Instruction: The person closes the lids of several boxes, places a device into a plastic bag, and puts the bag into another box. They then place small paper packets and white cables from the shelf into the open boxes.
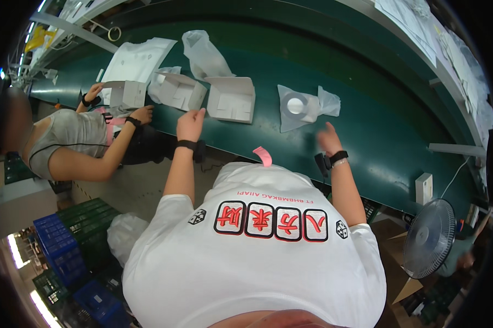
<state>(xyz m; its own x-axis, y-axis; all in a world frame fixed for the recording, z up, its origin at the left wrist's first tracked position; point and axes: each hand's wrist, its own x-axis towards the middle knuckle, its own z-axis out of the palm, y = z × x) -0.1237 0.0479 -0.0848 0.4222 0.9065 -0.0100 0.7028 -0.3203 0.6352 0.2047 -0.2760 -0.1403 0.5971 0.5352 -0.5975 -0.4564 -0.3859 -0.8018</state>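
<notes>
My left hand (190,126) is closed at the near edge of the green workbench, thumb and fingers drawn together; whatever it may hold is hidden. Just beyond it stand two open white cardboard boxes, one box (231,103) to its right and another box (182,92) to its left. My right hand (329,140) is raised over the bench, its fingers smeared by motion. Beyond that hand lies a clear plastic bag (290,120) around a round white item (296,105). The bag's gathered end points right.
At the left a co-worker's hands (143,113) handle another white box (127,94). Plastic bags (205,57) and a white padded sheet (137,63) lie at the back. A small white carton (423,188) and a fan (429,238) stand at the right. Blue crates (60,249) are stacked lower left.
</notes>
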